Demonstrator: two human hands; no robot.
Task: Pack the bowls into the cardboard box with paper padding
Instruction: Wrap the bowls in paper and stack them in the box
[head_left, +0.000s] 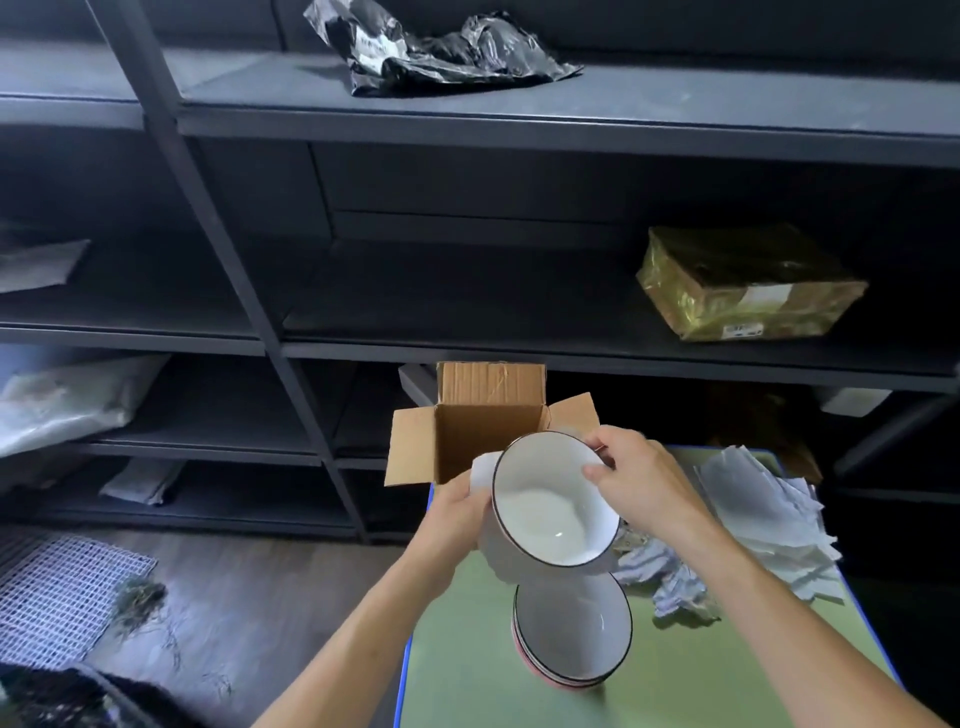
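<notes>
two hands hold one white bowl (550, 512) tilted above the tabletop (467, 675), just in front of the open box (483, 421). the left hand (457, 506) grips the bowl's outer wall, its fingers curled round it, with a white paper sheet (482, 470) against the bowl's outside. the right hand (636, 475) pinches the far rim, thumb inside. below, a stack of bowls (576, 639) sits on the tabletop. crumpled paper (672, 579) lies just right of the stack, and a pile of flat sheets (769, 514) lies farther right. the box stands at the tabletop's far edge, flaps open. on the shelves (519, 111) behind lie a gold parcel (748, 283) and a black bag (431, 52).
</notes>
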